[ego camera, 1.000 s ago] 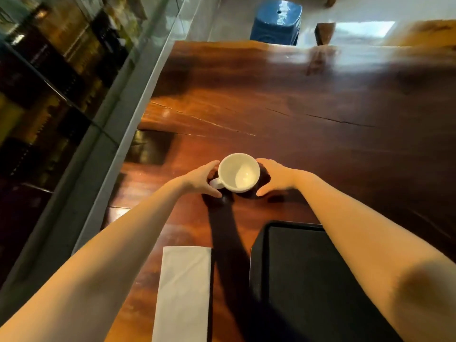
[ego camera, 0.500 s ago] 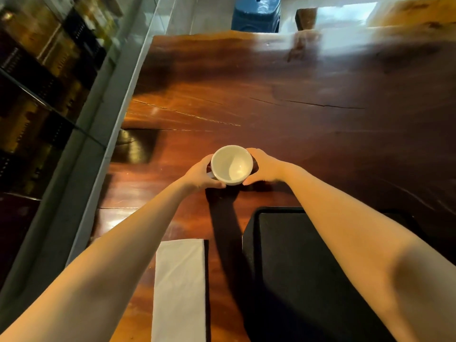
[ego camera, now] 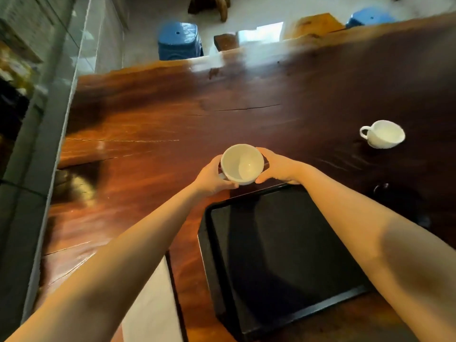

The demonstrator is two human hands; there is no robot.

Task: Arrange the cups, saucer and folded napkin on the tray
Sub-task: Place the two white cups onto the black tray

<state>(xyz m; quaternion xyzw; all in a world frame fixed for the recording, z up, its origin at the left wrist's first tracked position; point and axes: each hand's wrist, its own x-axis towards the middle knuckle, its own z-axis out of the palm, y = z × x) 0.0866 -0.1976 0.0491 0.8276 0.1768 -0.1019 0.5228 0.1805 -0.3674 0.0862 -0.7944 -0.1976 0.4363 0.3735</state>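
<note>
White cup (ego camera: 241,164) clasped between both hands.
Left hand (ego camera: 212,176) and right hand (ego camera: 278,167) grip its sides, just above the black tray's (ego camera: 291,314) far edge; second cup (ego camera: 383,134) stands toward the counter's (ego camera: 148,134) right edge.

left hand (ego camera: 214,177): bare, no ring or glove showing
right hand (ego camera: 280,167): bare, no ring showing
forearms: both bare from wrist to frame edge
sleeves: none in view
wrists: no watch or band

Both hands, L (ego camera: 212,177) & R (ego camera: 278,167), clasp white cup (ego camera: 241,164) just past black tray's (ego camera: 223,255) far edge. 2nd cup (ego camera: 382,134) near tabletop's (ego camera: 153,134) right edge; napkin (ego camera: 150,309) left of tray.
</note>
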